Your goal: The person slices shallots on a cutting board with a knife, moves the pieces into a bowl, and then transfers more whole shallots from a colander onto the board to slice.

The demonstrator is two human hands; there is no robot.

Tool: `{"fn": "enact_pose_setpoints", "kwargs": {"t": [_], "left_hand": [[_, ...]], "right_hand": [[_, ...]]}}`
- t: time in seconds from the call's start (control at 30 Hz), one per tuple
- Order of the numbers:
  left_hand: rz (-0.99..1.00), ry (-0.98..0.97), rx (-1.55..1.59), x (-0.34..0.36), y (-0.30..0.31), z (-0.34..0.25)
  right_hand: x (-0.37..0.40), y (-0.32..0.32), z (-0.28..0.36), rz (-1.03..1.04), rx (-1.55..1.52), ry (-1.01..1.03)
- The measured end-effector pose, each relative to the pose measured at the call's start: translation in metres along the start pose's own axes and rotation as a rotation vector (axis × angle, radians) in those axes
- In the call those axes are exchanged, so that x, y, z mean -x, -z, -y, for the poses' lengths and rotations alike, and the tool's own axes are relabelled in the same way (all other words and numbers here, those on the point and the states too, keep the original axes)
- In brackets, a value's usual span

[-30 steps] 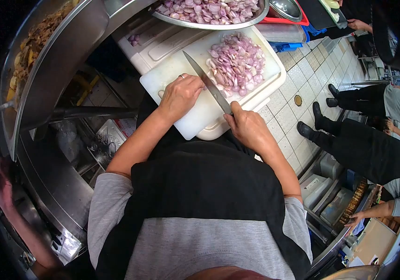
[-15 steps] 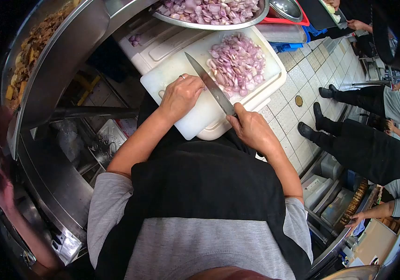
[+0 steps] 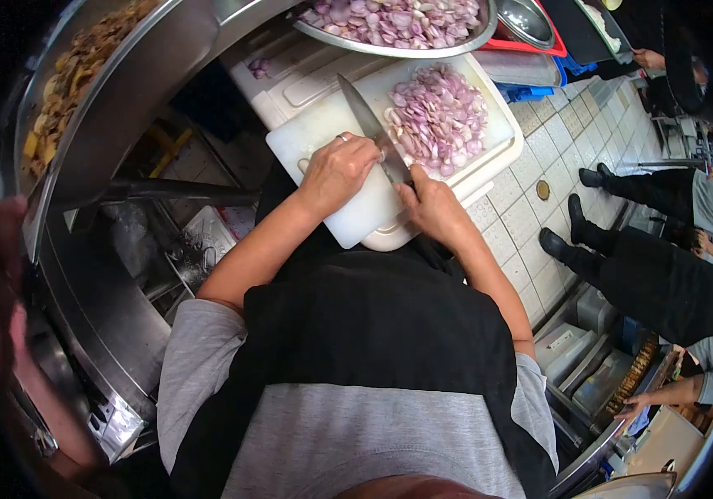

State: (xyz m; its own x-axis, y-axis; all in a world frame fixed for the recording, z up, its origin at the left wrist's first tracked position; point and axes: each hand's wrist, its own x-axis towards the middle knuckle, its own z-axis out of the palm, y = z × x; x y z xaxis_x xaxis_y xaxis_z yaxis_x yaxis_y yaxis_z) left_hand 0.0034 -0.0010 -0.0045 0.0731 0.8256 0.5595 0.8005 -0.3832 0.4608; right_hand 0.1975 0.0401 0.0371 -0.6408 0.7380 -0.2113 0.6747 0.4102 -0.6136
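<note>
My right hand is wrapped round the handle of a kitchen knife, whose long blade slants up and left across the white cutting board. Beside the flat of the blade, my left hand rests on the board with its fingers curled together. Whatever those fingertips hold is mostly hidden; a tiny pale bit shows at them. A small pale piece lies left of that hand. Right of the blade, sliced shallots form a heap on the board.
A metal bowl of shallots stands beyond the board. The board lies on a white plastic lid. At left is a large metal pan with brown food. Co-workers stand at right on the tiled floor; another person's arm is at lower left.
The view has shifted slightly, so the board sits further right. My left hand has come closer to the blade. The knife stays in my right hand.
</note>
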Motion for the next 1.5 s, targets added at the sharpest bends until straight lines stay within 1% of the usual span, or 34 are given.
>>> {"fn": "enact_pose_setpoints", "kwargs": {"t": [0.07,0.13,0.17,0.2,0.27,0.3,0.33,0.37,0.4,0.43,0.47,0.5,0.53,0.57,0.6,0.63,0.73,0.8,0.83,0.9,0.93,0.97,1.03,1.07,1.2,1.27,1.4,1.47,1.5], "left_hand": [[0.019,0.027,-0.019,0.001,0.002,0.000],[0.026,0.021,0.056,-0.001,0.005,0.002],[0.085,0.027,0.101,-0.002,0.012,0.012],[0.082,0.027,0.097,-0.004,0.018,0.027],[-0.081,0.126,-0.095,-0.010,0.031,0.062],[-0.095,0.186,-0.166,-0.015,0.042,0.082],[-0.111,0.246,-0.237,-0.023,0.054,0.099],[-0.083,0.357,-0.346,-0.030,0.063,0.112],[-0.055,0.469,-0.455,-0.035,0.069,0.124],[-0.055,0.467,-0.455,-0.037,0.073,0.143],[-0.002,0.430,-0.494,-0.039,0.075,0.163],[0.050,0.392,-0.533,-0.040,0.077,0.171],[0.050,0.390,-0.534,-0.040,0.076,0.176],[0.111,0.379,-0.540,-0.039,0.075,0.182],[0.172,0.369,-0.545,-0.042,0.076,0.178],[0.173,0.366,-0.544,-0.042,0.075,0.173],[0.157,0.408,-0.482,-0.034,0.065,0.142],[0.090,0.331,-0.407,-0.031,0.060,0.120],[0.004,0.249,-0.333,-0.029,0.057,0.104],[-0.003,0.301,-0.038,-0.024,0.041,0.062],[0.093,0.331,0.098,-0.020,0.036,0.039],[0.127,0.239,0.109,-0.013,0.021,0.027],[0.164,0.169,0.104,-0.009,0.008,0.000],[0.163,0.120,0.094,-0.008,0.004,-0.007],[0.121,0.109,0.063,-0.005,0.002,-0.016],[0.105,0.061,0.069,-0.002,0.002,-0.017],[0.090,0.060,0.080,0.000,-0.002,-0.019],[0.099,0.086,0.076,0.001,-0.003,-0.018],[0.070,0.106,0.080,0.001,-0.004,-0.020]], "right_hand": [[-0.005,0.003,-0.004,0.004,-0.042,-0.015],[-0.006,0.011,-0.002,-0.008,0.123,-0.029],[-0.002,0.016,0.000,-0.042,0.159,-0.026],[0.004,0.022,0.000,-0.043,0.160,-0.021],[0.016,0.028,0.000,-0.066,0.189,0.030],[0.023,0.029,0.003,-0.066,0.190,0.029],[0.030,0.030,0.005,-0.012,0.220,0.036],[0.035,0.031,0.006,0.041,0.251,0.043],[0.038,0.029,0.004,0.038,0.251,0.043],[0.041,0.025,0.001,0.067,0.226,0.089],[0.042,0.020,-0.003,0.096,0.199,0.135],[0.041,0.017,-0.007,0.093,0.183,0.121],[0.040,0.017,-0.011,0.091,0.182,0.121],[0.039,0.017,-0.016,0.071,0.184,0.079],[0.038,0.019,-0.019,0.051,0.185,0.036],[0.036,0.023,-0.021,0.035,0.185,-0.008],[0.036,0.028,-0.025,0.009,0.175,-0.067],[0.036,0.027,-0.023,0.013,0.164,-0.075],[0.035,0.026,-0.023,0.002,0.167,-0.072],[0.036,0.021,-0.024,-0.009,0.169,-0.076],[0.035,0.018,-0.025,-0.020,0.177,-0.068],[0.035,0.016,-0.025,-0.032,0.184,-0.060],[0.035,0.014,-0.021,-0.042,0.211,-0.068],[0.036,0.013,-0.019,-0.049,0.241,-0.070],[0.038,0.012,-0.016,-0.067,0.242,-0.071],[0.038,0.011,-0.015,-0.069,0.254,-0.069],[0.042,0.010,-0.014,-0.102,0.252,-0.027],[0.047,0.008,-0.010,-0.092,0.288,0.003],[0.048,0.007,-0.009,-0.093,0.285,-0.002]]}}
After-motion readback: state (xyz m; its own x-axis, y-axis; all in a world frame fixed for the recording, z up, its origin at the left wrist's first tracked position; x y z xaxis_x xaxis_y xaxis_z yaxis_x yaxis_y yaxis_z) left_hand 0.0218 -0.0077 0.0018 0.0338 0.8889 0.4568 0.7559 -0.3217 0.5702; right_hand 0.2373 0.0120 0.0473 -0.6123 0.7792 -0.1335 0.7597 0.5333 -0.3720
